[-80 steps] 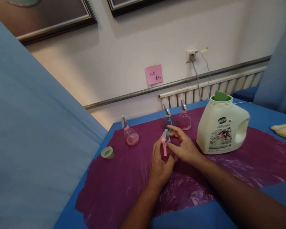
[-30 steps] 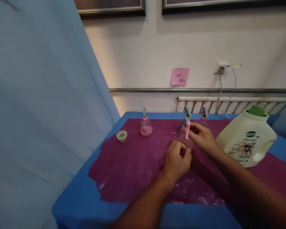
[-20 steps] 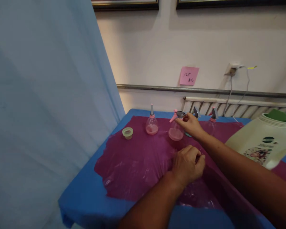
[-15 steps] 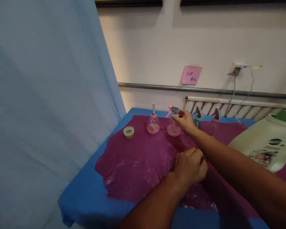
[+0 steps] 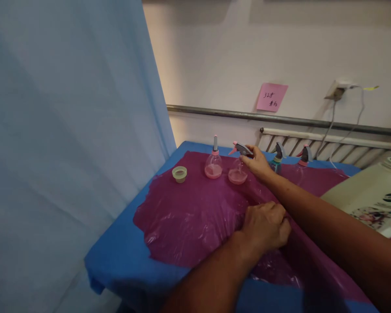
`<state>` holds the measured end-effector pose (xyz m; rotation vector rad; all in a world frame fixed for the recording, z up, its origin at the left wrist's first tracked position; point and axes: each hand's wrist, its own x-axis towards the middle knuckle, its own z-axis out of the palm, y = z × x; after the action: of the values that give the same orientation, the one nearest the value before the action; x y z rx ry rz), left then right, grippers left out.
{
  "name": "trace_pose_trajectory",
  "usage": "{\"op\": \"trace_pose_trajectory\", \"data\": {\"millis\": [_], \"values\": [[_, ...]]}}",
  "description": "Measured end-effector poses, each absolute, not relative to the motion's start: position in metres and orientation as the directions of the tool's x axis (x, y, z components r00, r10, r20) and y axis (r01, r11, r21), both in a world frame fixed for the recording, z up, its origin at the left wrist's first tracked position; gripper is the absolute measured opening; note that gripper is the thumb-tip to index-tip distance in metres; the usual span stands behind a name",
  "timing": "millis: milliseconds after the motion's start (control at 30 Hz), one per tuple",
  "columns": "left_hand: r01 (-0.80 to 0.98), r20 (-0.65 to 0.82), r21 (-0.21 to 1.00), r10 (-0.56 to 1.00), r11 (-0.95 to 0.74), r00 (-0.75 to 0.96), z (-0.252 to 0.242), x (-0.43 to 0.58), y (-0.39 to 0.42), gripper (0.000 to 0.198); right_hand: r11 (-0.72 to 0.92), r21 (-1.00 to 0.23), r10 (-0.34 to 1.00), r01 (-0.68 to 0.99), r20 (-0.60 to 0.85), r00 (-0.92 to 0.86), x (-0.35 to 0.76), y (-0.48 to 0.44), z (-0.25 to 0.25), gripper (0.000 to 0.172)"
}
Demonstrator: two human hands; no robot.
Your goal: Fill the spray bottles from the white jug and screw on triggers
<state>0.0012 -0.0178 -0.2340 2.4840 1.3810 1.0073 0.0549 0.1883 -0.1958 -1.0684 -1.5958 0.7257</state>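
My right hand (image 5: 258, 164) grips a clear spray bottle (image 5: 237, 176) by its neck, just under the grey and pink trigger head. Pink liquid lies in the bottom of this bottle, which leans a little. Closer to me, my left hand (image 5: 267, 225) is closed on the purple plastic sheet (image 5: 182, 213), and folds run toward its fingers. Left of the held bottle stands a second spray bottle (image 5: 213, 168) with pink liquid. A small pale green cup (image 5: 179, 174) sits farther left on the sheet.
Behind my right wrist stand a spray bottle (image 5: 276, 161) with blue-green liquid and another with a red trigger (image 5: 303, 161). At the right is a large cream jug (image 5: 371, 200). A blue curtain (image 5: 74, 108) hangs left; a metal rail (image 5: 228, 114) crosses the wall.
The held spray bottle's trigger head now tilts down toward the right, with my right hand still at its neck. My left hand stays closed at the sheet. The view has shifted slightly.
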Motion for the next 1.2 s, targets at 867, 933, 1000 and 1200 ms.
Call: {"op": "trace_pose_trajectory", "data": {"millis": [867, 933, 1000, 1200], "values": [[0.719, 0.499, 0.391, 0.789, -0.574, 0.359, -0.229, 0.001, -0.018, 0.018, 0.589, -0.574, 0.677, 0.568, 0.735, 0.04, 0.114, 0.173, -0.168, 0.051], [0.709, 0.507, 0.402, 0.785, -0.58, 0.355, -0.229, 0.0, -0.018, 0.018, 0.517, -0.565, 0.624, 0.643, 0.763, 0.169, 0.135, 0.18, -0.166, 0.056], [0.695, 0.514, 0.423, 0.786, -0.582, 0.344, -0.228, -0.002, -0.017, 0.018, 0.417, -0.642, 0.646, 0.643, 0.707, 0.287, 0.15, 0.186, -0.172, 0.066], [0.665, 0.497, 0.508, 0.817, -0.547, 0.293, -0.225, -0.008, -0.014, 0.014, 0.277, -0.765, 0.804, 0.581, 0.516, 0.296, 0.163, 0.186, -0.203, 0.058]]}}
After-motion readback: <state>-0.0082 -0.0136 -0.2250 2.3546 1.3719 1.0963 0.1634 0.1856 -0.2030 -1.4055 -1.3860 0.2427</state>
